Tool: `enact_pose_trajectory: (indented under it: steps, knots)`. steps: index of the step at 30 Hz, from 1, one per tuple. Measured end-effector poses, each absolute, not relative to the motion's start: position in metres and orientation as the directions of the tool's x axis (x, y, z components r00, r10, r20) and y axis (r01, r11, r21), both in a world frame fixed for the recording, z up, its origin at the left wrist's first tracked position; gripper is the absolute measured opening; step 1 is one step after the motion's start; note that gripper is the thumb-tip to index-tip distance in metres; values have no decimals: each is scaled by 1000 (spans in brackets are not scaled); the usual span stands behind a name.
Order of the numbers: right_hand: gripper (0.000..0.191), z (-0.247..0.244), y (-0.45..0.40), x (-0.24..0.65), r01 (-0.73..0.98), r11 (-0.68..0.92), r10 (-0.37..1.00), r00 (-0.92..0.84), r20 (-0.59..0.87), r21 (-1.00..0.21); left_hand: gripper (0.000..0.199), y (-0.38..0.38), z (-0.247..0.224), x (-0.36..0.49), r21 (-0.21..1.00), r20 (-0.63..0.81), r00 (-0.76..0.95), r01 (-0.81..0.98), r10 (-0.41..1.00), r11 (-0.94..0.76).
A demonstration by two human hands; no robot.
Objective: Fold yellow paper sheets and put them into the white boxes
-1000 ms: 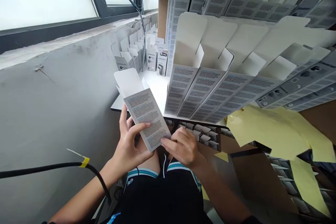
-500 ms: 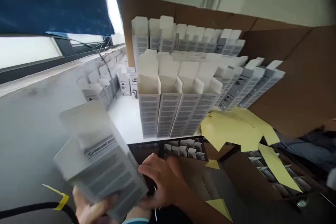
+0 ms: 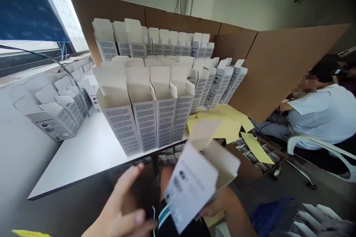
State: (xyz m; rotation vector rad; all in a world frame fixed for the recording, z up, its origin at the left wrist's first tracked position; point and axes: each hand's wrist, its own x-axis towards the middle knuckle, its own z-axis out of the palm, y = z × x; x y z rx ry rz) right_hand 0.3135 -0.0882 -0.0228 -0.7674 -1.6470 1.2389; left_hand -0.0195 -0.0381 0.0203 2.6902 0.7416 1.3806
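A white printed carton point(image 3: 191, 181), its top flaps standing up, is tilted above my lap and blurred by motion. My right hand point(image 3: 219, 202) grips it from the right and below; part of that hand is hidden behind the carton. To the left, my left hand point(image 3: 122, 203) is empty, its fingers apart, just short of the carton. Beyond both hands, a row of similar upright cartons with raised flaps point(image 3: 141, 118) lines the front of the white table point(image 3: 91, 152). The top of the nearest ones is open, and their insides look empty.
More cartons point(image 3: 58, 114) stand at the left wall. Yellow sheets point(image 3: 222, 122) lie right of the rows, before a tall cardboard panel point(image 3: 278, 66). A divided box point(image 3: 256, 155) sits lower right. A person in a white shirt point(image 3: 325, 114) sits beside a white chair point(image 3: 322, 155).
The carton has passed from my left hand to my right and moved rightward. My left hand has let go and opened. The view has turned right, bringing the seated person into sight.
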Motion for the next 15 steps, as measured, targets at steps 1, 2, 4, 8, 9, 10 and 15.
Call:
enact_pose_trajectory:
  steps: [1,2,4,8,9,10,15]
  knots:
    - [88,-32,-91,336,-57,361,896,-256,363,-931,105,-28,21,-16,198,827,421,404,374,-893]
    - [84,-39,-92,358,-31,386,917,-98,387,-922,109,-17,21,-14,200,878,325,416,350,-887]
    - [80,-42,-85,399,41,313,930,191,314,-949,107,6,16,-14,304,918,97,446,383,-842]
    - [85,-28,-30,453,121,205,921,311,233,-971,100,48,-9,-18,697,694,-132,372,708,-613]
    - [87,-24,-10,458,137,216,937,250,245,-967,104,57,-17,-18,774,599,-114,335,792,-537]
    - [88,-22,10,461,137,224,947,205,249,-965,106,64,-24,-18,832,507,-80,305,858,-463]
    - [96,-27,91,447,125,229,973,-25,228,-965,83,81,-37,-9,908,300,14,302,954,-290]
